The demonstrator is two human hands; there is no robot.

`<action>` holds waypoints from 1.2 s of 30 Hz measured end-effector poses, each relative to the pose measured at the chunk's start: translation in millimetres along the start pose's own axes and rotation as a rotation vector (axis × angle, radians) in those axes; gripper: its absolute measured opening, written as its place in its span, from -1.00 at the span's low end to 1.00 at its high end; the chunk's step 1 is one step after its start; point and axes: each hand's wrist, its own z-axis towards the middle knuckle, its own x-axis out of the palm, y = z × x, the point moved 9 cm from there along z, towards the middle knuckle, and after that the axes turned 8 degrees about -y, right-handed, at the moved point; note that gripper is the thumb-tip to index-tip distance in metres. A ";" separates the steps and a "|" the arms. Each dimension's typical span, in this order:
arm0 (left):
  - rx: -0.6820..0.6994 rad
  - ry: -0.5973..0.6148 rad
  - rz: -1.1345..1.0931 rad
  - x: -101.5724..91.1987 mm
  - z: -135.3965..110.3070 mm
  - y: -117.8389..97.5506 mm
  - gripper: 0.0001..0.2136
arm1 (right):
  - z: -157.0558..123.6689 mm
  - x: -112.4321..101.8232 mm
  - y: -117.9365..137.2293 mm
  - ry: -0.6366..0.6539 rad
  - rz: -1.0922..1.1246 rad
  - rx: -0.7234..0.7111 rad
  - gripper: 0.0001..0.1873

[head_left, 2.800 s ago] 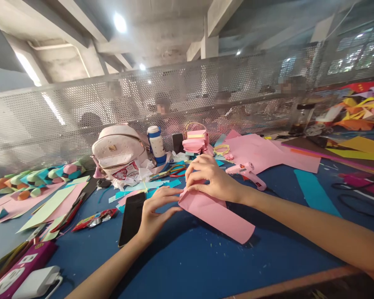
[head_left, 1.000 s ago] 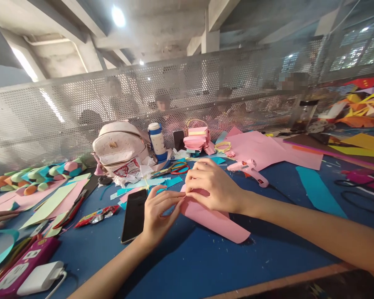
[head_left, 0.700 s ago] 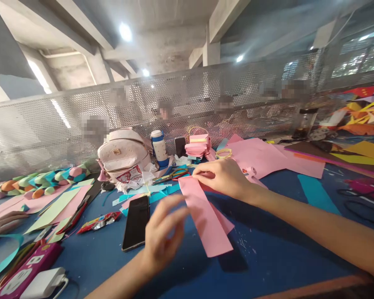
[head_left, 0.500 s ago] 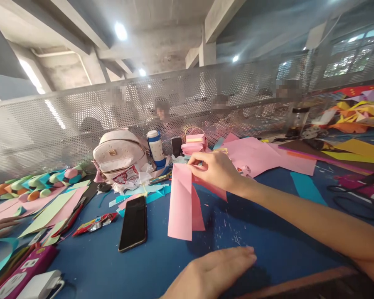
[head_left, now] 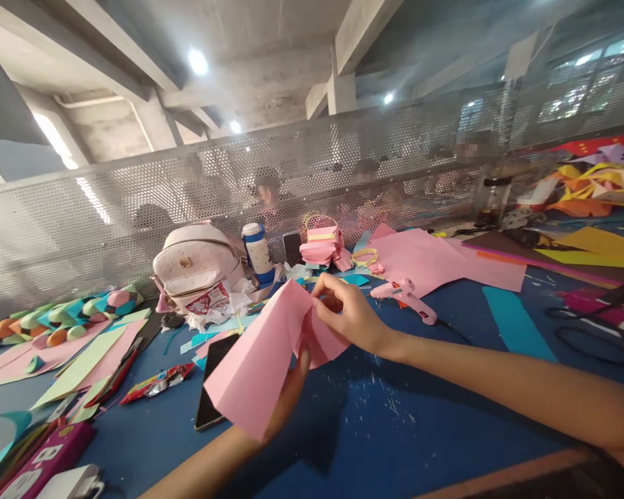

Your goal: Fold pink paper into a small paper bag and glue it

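Observation:
A folded sheet of pink paper (head_left: 257, 353) is held above the blue table, its two halves spreading apart below a crease. My right hand (head_left: 351, 315) pinches its upper right edge between thumb and fingers. From beneath, my left hand (head_left: 294, 381) grips the inner side of the fold, with its thumb showing and most fingers hidden behind the paper. Partly covered by the sheet, a black phone (head_left: 211, 398) lies on the table. Right of my right hand rests a pink glue gun (head_left: 408, 298) with a dark cord.
A pale pink backpack (head_left: 200, 256) and a white-and-blue bottle (head_left: 258, 253) stand at the back before a perforated metal screen (head_left: 312, 159). Large pink sheets (head_left: 421, 260) lie back right. On the left are a red snack wrapper (head_left: 159, 381) and a purple box (head_left: 49, 457).
My left hand has risen from the table to the paper and taken hold of it. The sheet has tilted and opened out leftward over the phone. The glue gun has come into fuller view.

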 end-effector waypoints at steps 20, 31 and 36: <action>-0.113 0.264 0.074 25.7 2.5 11.0 -0.70 | -27.7 16.3 -31.1 0.129 0.225 0.236 -0.89; 0.011 0.322 0.280 20.1 17.9 6.4 -0.70 | -26.6 18.3 -62.1 0.057 0.487 0.619 -0.71; 0.119 0.428 0.314 30.0 8.8 1.6 -0.66 | -54.3 20.7 -89.6 0.218 0.416 0.867 -0.71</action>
